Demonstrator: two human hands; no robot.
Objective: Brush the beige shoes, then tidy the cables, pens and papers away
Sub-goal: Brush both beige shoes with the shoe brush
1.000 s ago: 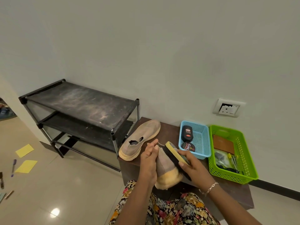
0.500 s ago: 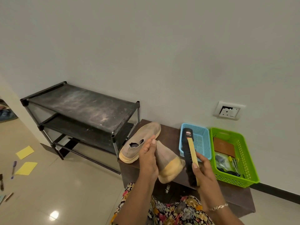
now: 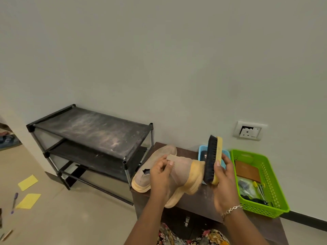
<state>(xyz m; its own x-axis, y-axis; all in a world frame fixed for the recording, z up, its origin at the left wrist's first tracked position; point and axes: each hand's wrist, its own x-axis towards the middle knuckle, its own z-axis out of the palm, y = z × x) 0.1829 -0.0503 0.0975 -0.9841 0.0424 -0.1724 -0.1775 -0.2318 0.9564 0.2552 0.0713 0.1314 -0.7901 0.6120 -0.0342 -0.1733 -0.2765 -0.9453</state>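
Observation:
My left hand [image 3: 161, 175] grips a beige shoe [image 3: 187, 175] by its heel end, held above the dark wooden cabinet [image 3: 201, 200] with its yellowish sole turned right. My right hand [image 3: 223, 181] holds a shoe brush [image 3: 213, 160] with a yellow back and black bristles, upright, its bristles against the shoe's sole edge. The second beige shoe [image 3: 155, 167] lies on the cabinet behind my left hand. Two yellow papers [image 3: 28, 182] [image 3: 28, 201] and a purple pen [image 3: 14, 202] lie on the floor at left.
A black two-tier shoe rack [image 3: 92, 135] stands left of the cabinet. On the cabinet sit a blue basket [image 3: 202, 152] and a green basket [image 3: 265, 191] with a brown wallet, tools and cables. A wall socket [image 3: 249, 130] is above. More pens [image 3: 7, 235] lie at the floor's lower left.
My left hand turned the shoe so its sole faces right and lifted it. My right hand raised the brush upright against the sole's edge.

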